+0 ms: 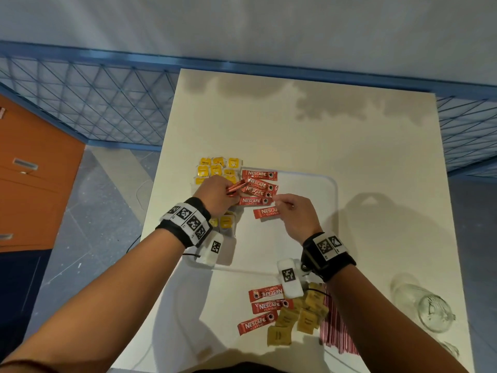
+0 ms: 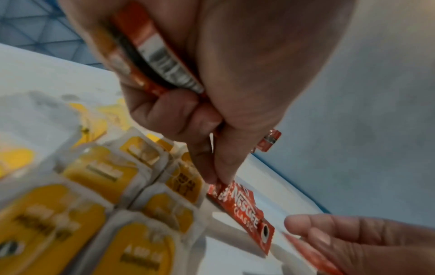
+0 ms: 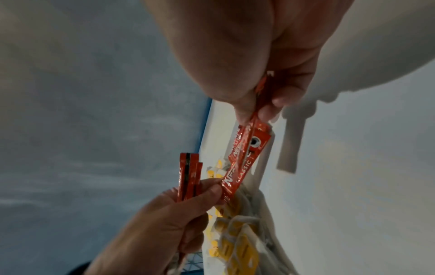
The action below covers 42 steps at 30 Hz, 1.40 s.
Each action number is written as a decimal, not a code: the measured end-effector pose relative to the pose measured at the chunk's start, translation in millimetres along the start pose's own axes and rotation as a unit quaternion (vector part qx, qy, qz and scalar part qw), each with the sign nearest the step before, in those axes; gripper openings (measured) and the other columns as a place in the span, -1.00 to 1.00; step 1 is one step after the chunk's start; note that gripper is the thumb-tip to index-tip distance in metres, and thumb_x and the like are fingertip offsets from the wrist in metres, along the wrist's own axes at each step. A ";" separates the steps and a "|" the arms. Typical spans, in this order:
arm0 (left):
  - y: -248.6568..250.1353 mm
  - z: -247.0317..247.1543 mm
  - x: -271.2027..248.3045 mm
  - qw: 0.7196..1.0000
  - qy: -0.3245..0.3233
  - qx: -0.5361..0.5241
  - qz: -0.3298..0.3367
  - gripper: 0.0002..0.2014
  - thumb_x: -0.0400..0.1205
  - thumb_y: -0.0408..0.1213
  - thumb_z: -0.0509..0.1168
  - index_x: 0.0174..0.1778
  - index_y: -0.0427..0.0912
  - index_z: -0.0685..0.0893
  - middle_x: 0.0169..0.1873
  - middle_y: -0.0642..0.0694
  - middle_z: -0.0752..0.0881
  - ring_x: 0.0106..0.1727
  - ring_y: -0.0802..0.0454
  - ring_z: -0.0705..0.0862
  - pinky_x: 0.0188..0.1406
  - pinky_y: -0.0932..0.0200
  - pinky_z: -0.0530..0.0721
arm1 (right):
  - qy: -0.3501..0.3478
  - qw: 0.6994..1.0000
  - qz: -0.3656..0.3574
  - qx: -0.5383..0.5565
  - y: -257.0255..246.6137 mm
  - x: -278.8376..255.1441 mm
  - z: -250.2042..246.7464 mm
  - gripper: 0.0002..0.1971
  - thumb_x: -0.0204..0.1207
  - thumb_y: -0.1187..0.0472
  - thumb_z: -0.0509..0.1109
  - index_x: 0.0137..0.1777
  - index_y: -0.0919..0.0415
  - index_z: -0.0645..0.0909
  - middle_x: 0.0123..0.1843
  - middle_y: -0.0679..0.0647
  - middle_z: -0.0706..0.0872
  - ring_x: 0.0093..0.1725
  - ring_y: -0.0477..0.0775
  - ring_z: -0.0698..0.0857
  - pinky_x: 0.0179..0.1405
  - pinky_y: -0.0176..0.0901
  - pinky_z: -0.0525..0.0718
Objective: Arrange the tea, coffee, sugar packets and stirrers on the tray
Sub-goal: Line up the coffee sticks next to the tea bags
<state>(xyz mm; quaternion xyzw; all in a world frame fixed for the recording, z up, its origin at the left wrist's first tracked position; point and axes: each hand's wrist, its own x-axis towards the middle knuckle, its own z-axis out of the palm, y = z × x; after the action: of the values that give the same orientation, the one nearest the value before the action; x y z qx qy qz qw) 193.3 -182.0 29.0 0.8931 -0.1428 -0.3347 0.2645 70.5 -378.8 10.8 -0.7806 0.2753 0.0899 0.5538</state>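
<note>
While a coffee sachet is pinched at its right end by the right hand, low over the tray at mid-frame, a small bundle of sachets is gripped in the curled left hand, whose fingertips also pinch the end of a laid sachet. A row of four sachets is seen just above, along the tray's upper left. The yellow tea bags are spread at the tray's left edge, partly under the left hand. Three more sachets, the brown sugar packets and the red stirrers are left on the table at lower centre, off the tray.

The row could be skewed if the pinched sachet is dragged across it. The left bundle, held only loosely, could be spilled onto the tea bags. A glass jar, lying at lower right, might be knocked when the stirrers are fetched.
</note>
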 end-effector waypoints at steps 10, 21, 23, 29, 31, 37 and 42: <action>26.5 5.8 20.5 0.990 -0.005 0.140 -0.003 -0.71 0.66 -0.13 0.34 -0.37 -0.12 0.60 -0.43 -0.01 0.60 -0.36 0.03 0.60 -0.45 0.19 0.44 | 0.013 0.994 0.007 -0.108 25.4 2.6 15.3 -0.88 0.52 0.23 0.56 -0.09 -0.06 0.78 -0.10 -0.17 0.81 -0.08 -0.15 0.77 0.06 -0.19 0.73; 17.3 2.8 38.7 0.982 0.011 0.186 -0.015 -0.71 0.62 -0.14 0.43 -0.40 -0.01 0.56 -0.40 0.03 0.62 -0.36 0.08 0.60 -0.34 0.16 0.55 | 0.031 0.975 -0.075 -0.204 14.4 16.0 25.4 -0.96 0.52 0.05 0.58 -0.06 -0.09 0.82 -0.09 -0.15 0.83 -0.14 -0.10 0.74 0.00 -0.05 0.74; 16.9 4.4 40.2 0.982 0.011 0.190 -0.013 -0.76 0.62 -0.10 0.44 -0.34 -0.04 0.62 -0.38 0.04 0.61 -0.30 0.02 0.63 -0.27 0.11 0.62 | 0.038 0.967 -0.106 -0.228 11.6 19.9 25.4 -0.97 0.51 0.05 0.59 -0.08 -0.07 0.83 -0.09 -0.12 0.85 -0.13 -0.05 0.75 -0.01 0.01 0.74; 15.6 4.7 43.3 0.982 0.009 0.191 0.005 -0.85 0.63 -0.09 0.42 -0.17 -0.08 0.74 -0.36 0.03 0.62 -0.22 -0.05 0.69 -0.26 0.11 0.64 | 0.038 0.947 -0.143 -0.286 0.5 26.1 26.8 -0.97 0.51 0.06 0.59 -0.10 -0.06 0.84 -0.08 -0.07 0.83 -0.08 0.08 0.73 -0.02 0.10 0.70; 14.6 1.4 42.5 0.985 0.006 0.172 0.005 -0.84 0.62 -0.11 0.42 -0.25 -0.06 0.72 -0.36 -0.01 0.67 -0.23 -0.05 0.71 -0.32 0.14 0.59 | 0.036 0.946 -0.148 -0.287 -2.1 26.4 27.1 -0.97 0.52 0.06 0.58 -0.10 -0.03 0.83 -0.08 -0.05 0.82 -0.08 0.11 0.73 -0.01 0.11 0.69; 7.1 -9.0 31.1 1.000 0.010 0.005 0.020 -0.77 0.54 -0.11 0.50 -0.35 -0.13 0.71 -0.47 0.02 0.67 -0.41 0.08 0.62 -0.37 0.17 0.51 | 0.032 0.960 -0.119 -0.250 -1.2 24.2 26.3 -0.90 0.54 -0.01 0.55 -0.01 -0.06 0.77 0.01 -0.08 0.70 -0.02 0.02 0.71 0.03 0.00 0.68; 9.0 -8.0 4.1 0.993 -0.058 -0.082 0.065 -0.81 0.49 -0.19 0.58 -0.18 -0.21 0.76 -0.30 -0.16 0.78 -0.34 0.06 0.68 -0.19 0.01 0.68 | 0.037 0.991 -0.109 -0.070 -13.7 19.3 25.7 -0.81 0.60 0.08 0.50 0.19 0.02 0.72 -0.09 -0.09 0.67 -0.18 -0.21 0.63 -0.09 -0.20 0.58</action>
<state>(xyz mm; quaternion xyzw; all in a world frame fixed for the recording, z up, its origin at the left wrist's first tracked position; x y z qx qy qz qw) 201.0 -188.2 37.0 0.8363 -0.1872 -0.3787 0.3494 98.1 -358.5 3.8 -0.8457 0.2015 0.0191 0.4938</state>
